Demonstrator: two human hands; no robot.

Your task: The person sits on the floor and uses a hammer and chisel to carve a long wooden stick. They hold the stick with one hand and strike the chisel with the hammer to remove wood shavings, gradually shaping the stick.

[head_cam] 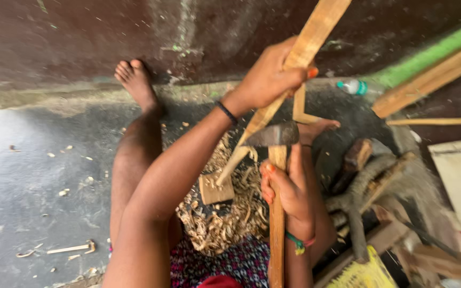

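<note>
Shaving-strewn floor; left hand clamped on wooden stake, right hand on hatchet.

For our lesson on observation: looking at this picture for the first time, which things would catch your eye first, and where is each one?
At the centre, the left hand grips a long wooden stick slanting down onto a small wooden block. Just below, the right hand holds a wooden-handled axe, its dark head against the stick. Under both lies a heap of pale wood shavings, between the person's bare legs on the grey floor.
</note>
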